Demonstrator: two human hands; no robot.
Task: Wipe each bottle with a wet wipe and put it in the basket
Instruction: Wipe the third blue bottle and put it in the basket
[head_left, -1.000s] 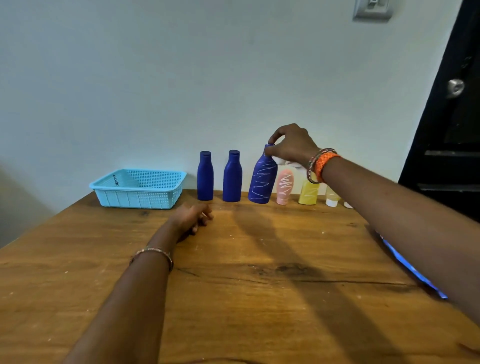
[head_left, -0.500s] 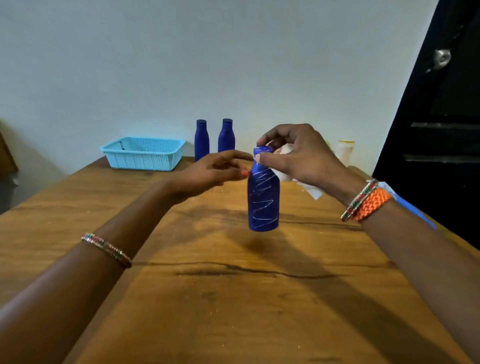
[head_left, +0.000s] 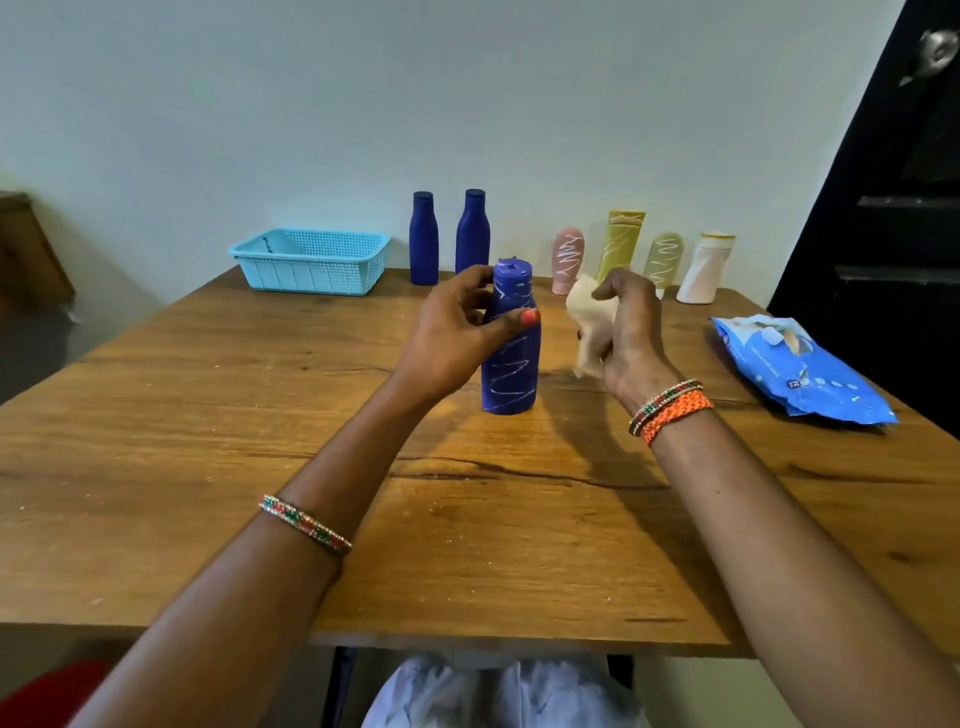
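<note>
Bottle (head_left: 510, 358): neck partly covered by left hand (head_left: 451, 332).
Wipe (head_left: 592, 325): half hidden in right hand (head_left: 631, 332), blurred.
Pack (head_left: 800, 369): print too small to read.
Door knob (head_left: 937, 49): cut by right edge.
Red object (head_left: 47, 691): cut at lower left corner, unidentifiable.

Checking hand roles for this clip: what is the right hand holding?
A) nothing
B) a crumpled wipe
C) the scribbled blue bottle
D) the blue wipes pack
B: the right hand grips a crumpled wipe, while the left hand holds the scribbled blue bottle upright on the table.
</note>
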